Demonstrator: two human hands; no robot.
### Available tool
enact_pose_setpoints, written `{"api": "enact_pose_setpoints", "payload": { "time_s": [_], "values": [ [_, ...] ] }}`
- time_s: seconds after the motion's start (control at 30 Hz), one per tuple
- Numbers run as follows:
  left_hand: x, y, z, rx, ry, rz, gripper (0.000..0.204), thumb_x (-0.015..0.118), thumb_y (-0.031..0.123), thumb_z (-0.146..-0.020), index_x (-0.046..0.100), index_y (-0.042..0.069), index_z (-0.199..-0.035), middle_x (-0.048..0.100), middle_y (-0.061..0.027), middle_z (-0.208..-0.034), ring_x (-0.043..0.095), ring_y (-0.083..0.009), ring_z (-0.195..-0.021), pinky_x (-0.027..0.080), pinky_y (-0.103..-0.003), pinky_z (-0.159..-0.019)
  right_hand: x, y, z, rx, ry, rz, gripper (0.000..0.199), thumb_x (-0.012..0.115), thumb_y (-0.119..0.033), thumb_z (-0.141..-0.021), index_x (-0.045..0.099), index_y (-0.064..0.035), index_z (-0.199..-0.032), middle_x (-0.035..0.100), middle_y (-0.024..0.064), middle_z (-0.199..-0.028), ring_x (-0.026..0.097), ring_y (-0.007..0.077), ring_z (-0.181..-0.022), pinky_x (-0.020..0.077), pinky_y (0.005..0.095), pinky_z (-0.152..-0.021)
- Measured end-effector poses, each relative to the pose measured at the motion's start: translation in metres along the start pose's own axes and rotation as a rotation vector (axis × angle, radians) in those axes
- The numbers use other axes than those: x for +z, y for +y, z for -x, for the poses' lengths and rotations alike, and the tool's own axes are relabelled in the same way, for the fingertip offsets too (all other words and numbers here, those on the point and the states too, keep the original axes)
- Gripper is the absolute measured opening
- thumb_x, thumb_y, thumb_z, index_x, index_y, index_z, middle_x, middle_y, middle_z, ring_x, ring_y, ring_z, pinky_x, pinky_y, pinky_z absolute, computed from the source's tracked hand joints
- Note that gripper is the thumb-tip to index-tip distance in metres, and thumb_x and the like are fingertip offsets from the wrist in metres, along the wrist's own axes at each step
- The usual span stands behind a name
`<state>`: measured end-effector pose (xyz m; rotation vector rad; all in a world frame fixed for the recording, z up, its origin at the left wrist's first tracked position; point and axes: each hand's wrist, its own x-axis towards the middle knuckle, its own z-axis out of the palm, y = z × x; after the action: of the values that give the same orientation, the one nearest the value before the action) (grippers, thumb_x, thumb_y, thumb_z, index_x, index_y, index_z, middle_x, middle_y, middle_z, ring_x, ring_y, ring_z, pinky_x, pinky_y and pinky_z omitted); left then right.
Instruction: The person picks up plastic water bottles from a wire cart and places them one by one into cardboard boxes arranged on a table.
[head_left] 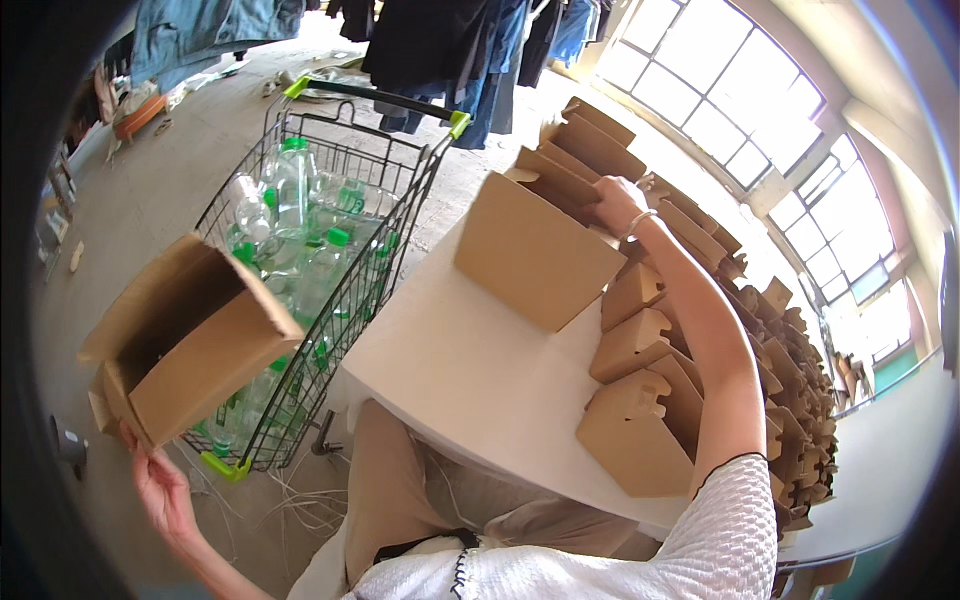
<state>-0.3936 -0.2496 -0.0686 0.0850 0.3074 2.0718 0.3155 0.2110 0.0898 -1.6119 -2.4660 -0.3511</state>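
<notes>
Head view: only view, fisheye, looks down on a seated person's lap and both arms.
Left hand (160, 490): lower left of frame, fingers reach up to the bottom corner of an open cardboard box (185, 340); thumb and fingertips pinch its lower edge, so it grasps the box.
Open cardboard box: left of centre, tilted, open end up and left, flaps spread, inside dark; it sits in front of the cart's side.
Right hand (615, 205): upper centre, arm stretched out across the table, fingers closed over the top edge of a flat folded carton (535, 255); thin bracelet on the wrist.
Flat folded carton: centre of frame, stands upright on its edge on the white table (470, 370), lifted off the near end of the stack.
Stack of folded cartons (700, 350): long row from upper centre down to lower right, along the table's right side, cartons on edge and leaning on one another.
Shopping cart (330, 250): upper left to centre, black wire, green handle ends, touching the table's left edge, full of clear plastic bottles (300, 190) with green caps.
Background: hanging clothes (440, 50) at top, big windows (760, 110) upper right, concrete floor.
</notes>
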Motion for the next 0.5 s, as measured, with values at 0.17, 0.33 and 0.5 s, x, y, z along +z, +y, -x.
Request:
{"api": "enact_pose_setpoints", "payload": {
  "time_s": [0.17, 0.33, 0.5],
  "values": [
    [0.037, -0.078, -0.002, -0.239, 0.014, 0.016, 0.050, 0.052, -0.011, -0.098, 0.055, 0.007, -0.144, 0.057, -0.0149, -0.146, 0.059, -0.0242, -0.130, 0.059, -0.038, -0.103, -0.018, -0.009, -0.004, 0.177, -0.008, 0.144, 0.024, 0.079, -0.029, -0.075, 0.074, -0.0065, -0.083, 0.073, 0.0170, -0.088, 0.071, 0.0357, -0.085, 0.0543, 0.0459, -0.076],
    [0.092, -0.182, -0.008, -0.497, 0.062, -0.040, 0.045, 0.058, -0.017, -0.091, 0.062, 0.000, -0.132, 0.070, -0.0139, -0.126, 0.068, -0.0231, -0.118, 0.062, -0.034, -0.096, -0.034, -0.025, 0.039, 0.159, 0.317, -0.141, 0.030, 0.075, -0.025, -0.086, 0.072, -0.0126, -0.113, 0.074, 0.0093, -0.108, 0.069, 0.0296, -0.104, 0.0541, 0.0412, -0.091],
    [0.127, -0.232, -0.007, -0.673, 0.028, -0.099, 0.042, 0.061, -0.016, -0.089, 0.065, -0.002, -0.128, 0.071, -0.0129, -0.124, 0.071, -0.0210, -0.110, 0.063, -0.031, -0.093, -0.108, -0.145, 0.131, 0.079, 0.466, -0.527, 0.030, 0.066, -0.016, -0.099, 0.068, -0.0043, -0.126, 0.072, 0.0086, -0.120, 0.067, 0.0202, -0.110, 0.0501, 0.0330, -0.098]
  ]
}}
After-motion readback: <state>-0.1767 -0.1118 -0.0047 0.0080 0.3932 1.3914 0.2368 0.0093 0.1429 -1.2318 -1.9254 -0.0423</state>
